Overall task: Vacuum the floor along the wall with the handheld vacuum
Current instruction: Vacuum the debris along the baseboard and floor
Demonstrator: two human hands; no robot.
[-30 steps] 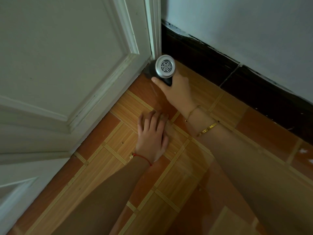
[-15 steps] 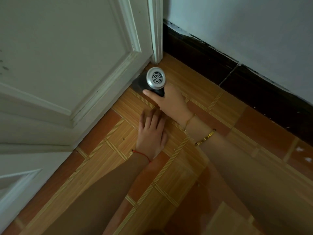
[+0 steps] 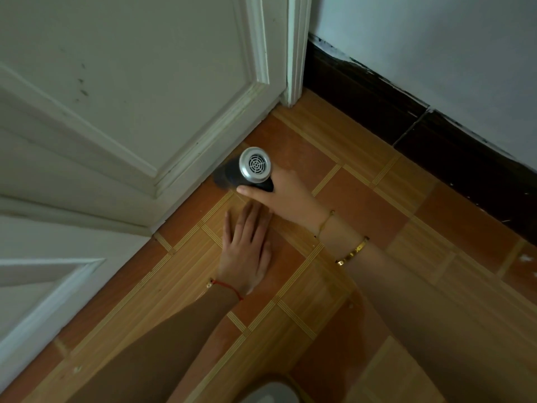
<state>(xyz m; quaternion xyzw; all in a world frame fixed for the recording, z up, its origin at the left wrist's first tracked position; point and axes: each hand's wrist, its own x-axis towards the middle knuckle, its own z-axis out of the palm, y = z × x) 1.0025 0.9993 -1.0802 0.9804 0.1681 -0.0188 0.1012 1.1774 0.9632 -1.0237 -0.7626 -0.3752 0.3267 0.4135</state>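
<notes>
My right hand (image 3: 286, 196) grips a small black handheld vacuum (image 3: 252, 170) with a round silver vented end cap facing the camera. Its dark nozzle end points down-left at the foot of the white panelled door (image 3: 139, 91), right where door meets floor; the tip is blurred. My left hand (image 3: 247, 251) rests flat on the orange tiled floor (image 3: 363, 205), fingers straight, just below the vacuum and the right hand. A red thread is on my left wrist and gold bracelets on the right.
A dark skirting board (image 3: 406, 114) runs under the pale wall (image 3: 436, 48) at the upper right. A white door frame post (image 3: 295, 53) meets the floor in the corner. A grey rounded object (image 3: 270, 394) shows at the bottom edge.
The right hand has drawn the vacuum from the corner by the door frame leftward along the bottom of the door. The left hand has stayed flat on the floor.
</notes>
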